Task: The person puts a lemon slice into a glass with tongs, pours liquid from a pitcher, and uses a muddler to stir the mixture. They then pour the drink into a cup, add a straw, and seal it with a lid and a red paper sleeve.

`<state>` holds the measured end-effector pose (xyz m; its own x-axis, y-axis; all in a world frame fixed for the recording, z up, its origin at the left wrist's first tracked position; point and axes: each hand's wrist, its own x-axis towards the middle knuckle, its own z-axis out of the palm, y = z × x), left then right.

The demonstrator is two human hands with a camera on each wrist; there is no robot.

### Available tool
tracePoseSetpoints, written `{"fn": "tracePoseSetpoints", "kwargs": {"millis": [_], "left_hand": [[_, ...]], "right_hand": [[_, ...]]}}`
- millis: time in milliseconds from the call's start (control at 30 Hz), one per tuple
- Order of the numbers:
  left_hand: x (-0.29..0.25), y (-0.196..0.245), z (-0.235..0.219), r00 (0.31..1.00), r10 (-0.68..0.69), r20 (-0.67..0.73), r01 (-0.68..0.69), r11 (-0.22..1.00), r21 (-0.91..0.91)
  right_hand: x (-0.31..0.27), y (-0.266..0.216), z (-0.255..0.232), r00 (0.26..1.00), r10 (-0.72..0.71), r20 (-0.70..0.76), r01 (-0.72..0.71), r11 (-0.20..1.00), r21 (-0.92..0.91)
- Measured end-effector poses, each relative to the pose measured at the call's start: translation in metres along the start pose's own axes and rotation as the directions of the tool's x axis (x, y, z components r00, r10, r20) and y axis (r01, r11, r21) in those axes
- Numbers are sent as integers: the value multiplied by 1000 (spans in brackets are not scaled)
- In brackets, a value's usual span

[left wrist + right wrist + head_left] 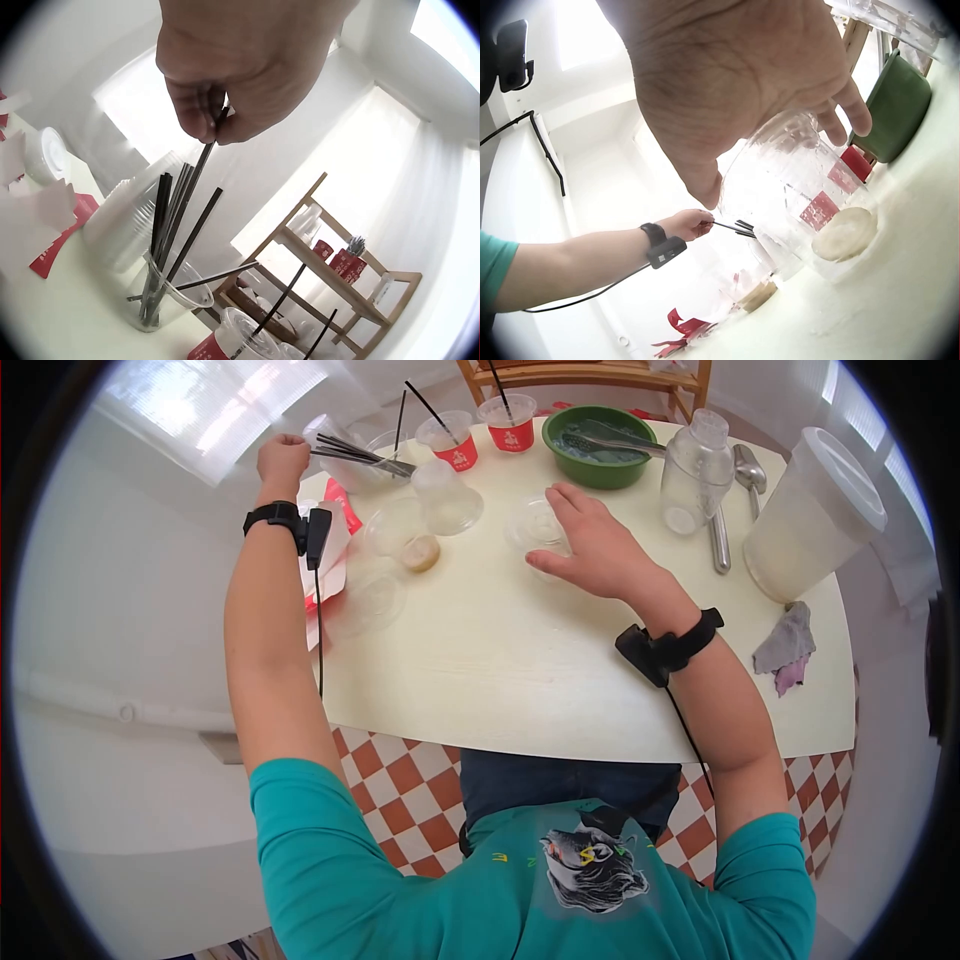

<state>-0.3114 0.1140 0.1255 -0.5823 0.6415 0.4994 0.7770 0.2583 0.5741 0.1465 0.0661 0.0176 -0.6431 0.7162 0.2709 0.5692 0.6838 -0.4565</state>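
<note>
High at the left, my left hand [284,457] pinches the upper end of a black straw [198,166] between thumb and fingers. The straw slants down among several other black straws [166,206] standing in a clear cup [176,304]. My right hand [603,550] is at a clear plastic cup [533,528] on the table, its thumb at the near side and its fingers at the far side. In the right wrist view this cup [780,176] lies between thumb and fingers, and the palm hides part of it.
Two red-labelled cups with straws [459,452] stand at the back, beside a green basin [600,468]. A clear shaker [695,475], a metal scoop [748,468], a tall lidded container [810,520] and a grey cloth [786,640] are at right. Clear cups [447,500] stand left of centre.
</note>
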Motion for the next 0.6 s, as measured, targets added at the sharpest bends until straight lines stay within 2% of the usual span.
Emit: {"fn": "tracePoseSetpoints", "kwargs": {"millis": [33, 167, 233, 400, 467, 500, 567, 600], "left_hand": [[1, -2, 3, 1000, -7, -12, 8, 998, 69], [5, 2, -5, 998, -23, -55, 23, 1000, -5], [12, 2, -16, 994, 45, -103, -52, 996, -67], [26, 17, -58, 960, 161, -229, -177, 983, -48], [18, 35, -76, 948, 155, -277, -211, 960, -184], [12, 47, -82, 951, 153, -268, -208, 960, -189], [-7, 72, -91, 941, 239, -241, -312, 888, -339], [-20, 87, -93, 943, 236, -234, -307, 887, -345]], "right_hand": [[0, 0, 1, 1000, 5, 3, -5, 1000, 0], [0, 1, 1, 1000, -5, -7, 5, 1000, -9], [0, 1, 2, 1000, -4, -1, 4, 1000, -12], [1, -2, -3, 999, 25, 35, -27, 999, 39], [1, -1, 0, 1000, 17, 21, -18, 999, 49], [1, 1, 1, 1000, 16, 11, -16, 998, 55], [2, 2, -2, 999, 26, 32, -29, 995, 92], [3, 3, -3, 999, 24, 47, -30, 991, 133]]}}
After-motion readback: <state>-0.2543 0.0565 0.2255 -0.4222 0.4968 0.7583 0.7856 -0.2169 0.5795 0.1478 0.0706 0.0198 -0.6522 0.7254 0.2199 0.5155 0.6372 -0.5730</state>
